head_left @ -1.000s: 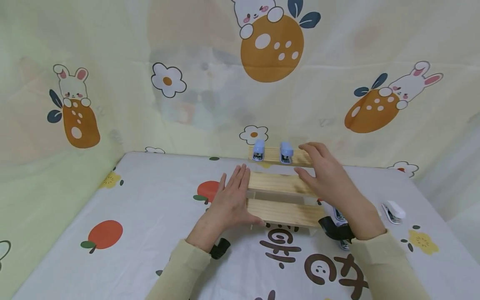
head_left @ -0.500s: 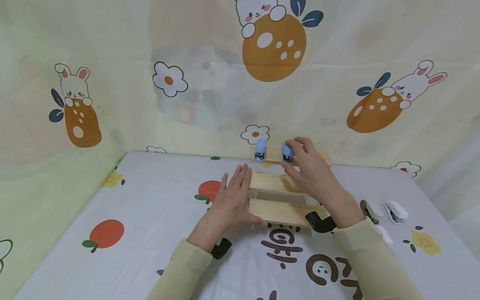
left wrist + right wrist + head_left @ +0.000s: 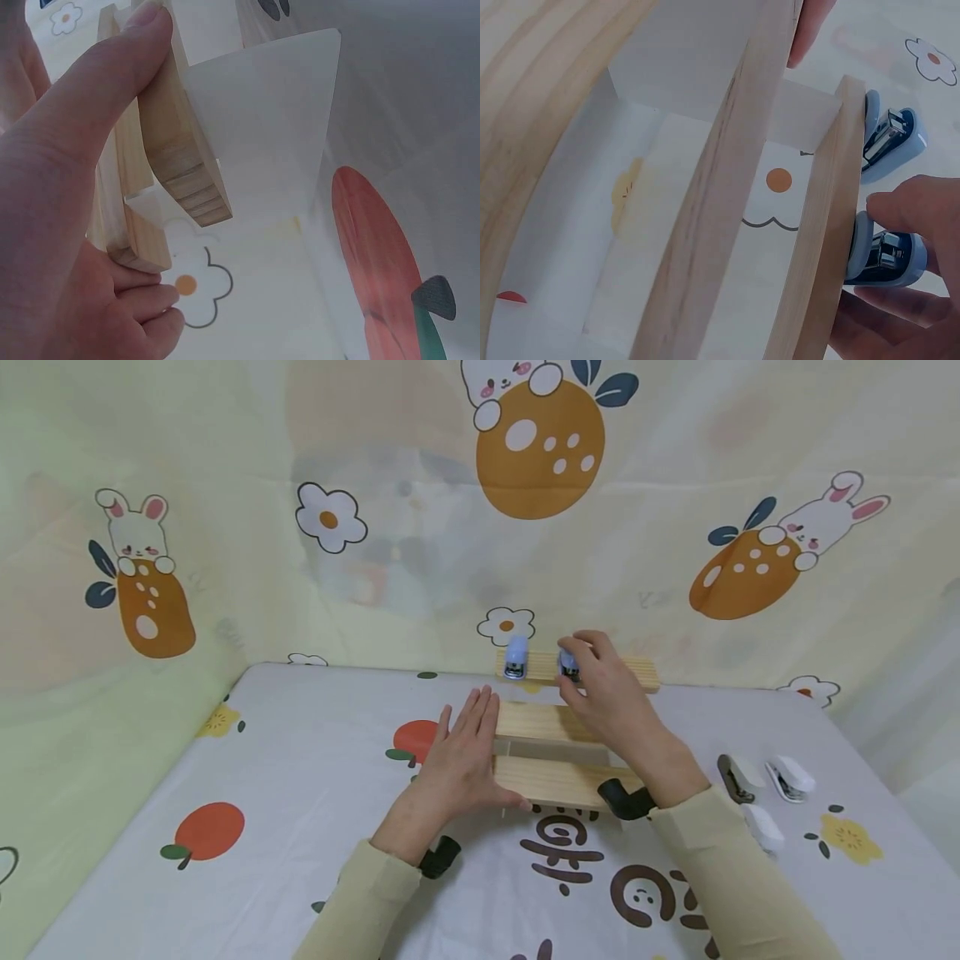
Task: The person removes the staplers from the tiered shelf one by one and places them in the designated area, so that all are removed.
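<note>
Fingers (image 3: 477, 718) extended, the left hand (image 3: 459, 768) rests against the wooden rack (image 3: 558, 782) at its left end. Between the hands, 1 blue stapler (image 3: 515, 657) stands ungripped on the rear plank (image 3: 542, 667). The right hand (image 3: 615, 702), arm forward, pinches the 2nd stapler (image 3: 889, 255) there: apparently position adjustment. Next move likely calls for squared release.

A pale curtain (image 3: 405, 627) is hanging behind, showing rabbits (image 3: 138, 537), orange fruits (image 3: 540, 472) and white flowers (image 3: 331, 518). A white tablecloth (image 3: 300, 760) is lying in front, bearing red fruits (image 3: 215, 828), yellow flowers (image 3: 850, 837) and brown lettering (image 3: 617, 896).
</note>
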Tool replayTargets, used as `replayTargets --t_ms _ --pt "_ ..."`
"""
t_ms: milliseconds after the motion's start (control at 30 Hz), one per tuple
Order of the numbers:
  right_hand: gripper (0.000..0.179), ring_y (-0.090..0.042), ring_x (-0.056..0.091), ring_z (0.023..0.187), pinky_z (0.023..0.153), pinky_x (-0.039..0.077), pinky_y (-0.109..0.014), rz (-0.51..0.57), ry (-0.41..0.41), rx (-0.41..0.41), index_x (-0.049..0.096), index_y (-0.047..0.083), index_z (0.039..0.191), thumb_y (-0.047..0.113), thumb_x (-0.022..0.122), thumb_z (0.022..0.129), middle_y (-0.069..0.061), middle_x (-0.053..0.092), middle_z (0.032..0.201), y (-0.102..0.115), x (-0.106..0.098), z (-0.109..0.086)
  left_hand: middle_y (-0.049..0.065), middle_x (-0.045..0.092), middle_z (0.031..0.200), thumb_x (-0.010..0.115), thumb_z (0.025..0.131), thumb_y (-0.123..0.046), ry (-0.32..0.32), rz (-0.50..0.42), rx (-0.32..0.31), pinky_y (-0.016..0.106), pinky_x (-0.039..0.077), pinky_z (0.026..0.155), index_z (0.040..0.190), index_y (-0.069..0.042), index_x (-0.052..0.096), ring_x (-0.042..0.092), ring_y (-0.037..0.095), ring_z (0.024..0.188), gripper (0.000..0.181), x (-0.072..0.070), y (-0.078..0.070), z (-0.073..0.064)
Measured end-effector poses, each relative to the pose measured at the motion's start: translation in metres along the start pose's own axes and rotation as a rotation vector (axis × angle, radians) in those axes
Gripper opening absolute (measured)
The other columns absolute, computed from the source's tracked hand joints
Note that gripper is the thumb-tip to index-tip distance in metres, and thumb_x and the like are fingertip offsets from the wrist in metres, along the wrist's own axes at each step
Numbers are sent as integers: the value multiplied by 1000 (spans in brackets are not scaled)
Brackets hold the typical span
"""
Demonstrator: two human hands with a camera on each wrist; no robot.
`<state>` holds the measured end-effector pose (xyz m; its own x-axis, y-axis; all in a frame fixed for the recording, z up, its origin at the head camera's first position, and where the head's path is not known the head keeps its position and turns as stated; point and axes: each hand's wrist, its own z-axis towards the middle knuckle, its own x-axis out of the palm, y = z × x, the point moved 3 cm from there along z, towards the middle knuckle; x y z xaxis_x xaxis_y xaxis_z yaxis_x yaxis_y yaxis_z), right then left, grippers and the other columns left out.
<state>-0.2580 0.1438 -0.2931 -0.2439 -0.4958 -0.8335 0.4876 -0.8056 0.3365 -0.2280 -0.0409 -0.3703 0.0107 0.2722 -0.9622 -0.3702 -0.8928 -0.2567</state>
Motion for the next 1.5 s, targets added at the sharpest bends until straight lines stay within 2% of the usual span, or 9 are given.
replayTargets --t_ms 200,567,867,1167,1500 --pt "46 -43 59 116 94 55 -52 7 9 13 46 -7 138 4 59 95 -27 42 142 2 2 1 8 8 168 82 56 -73 -3 6 -1 52 8 126 160 -7 8 5 23 157 144 0 1 0" --pt "45 -43 58 117 95 54 -52 2 -35 -27 49 -9 135 -2 61 92 -28 46 139 -2 1 -1 8 8 168 82 57 -74 -6 9 12 52 9 126 160 -6 7 5 23 156 144 0 1 0" --pt "44 -42 58 116 92 55 -52 22 -103 -69 51 -9 133 -6 61 90 -27 49 137 -5 -2 -5 8 10 168 82 56 -73 -13 15 12 52 10 126 159 -6 9 7 24 156 143 0 0 0" --pt "43 -41 59 114 90 56 -52 16 -137 -93 53 -10 131 -8 62 89 -27 51 134 -5 -8 -8 8 8 168 83 57 -72 -9 -7 6 52 8 126 159 -6 8 5 23 157 143 -1 1 0" --pt "44 -42 61 109 84 58 -52 24 -182 -117 54 -11 129 -10 63 87 -27 51 134 -8 -22 -23 8 8 168 84 57 -71 -7 -21 7 51 7 126 160 -7 8 5 23 157 142 0 1 0"
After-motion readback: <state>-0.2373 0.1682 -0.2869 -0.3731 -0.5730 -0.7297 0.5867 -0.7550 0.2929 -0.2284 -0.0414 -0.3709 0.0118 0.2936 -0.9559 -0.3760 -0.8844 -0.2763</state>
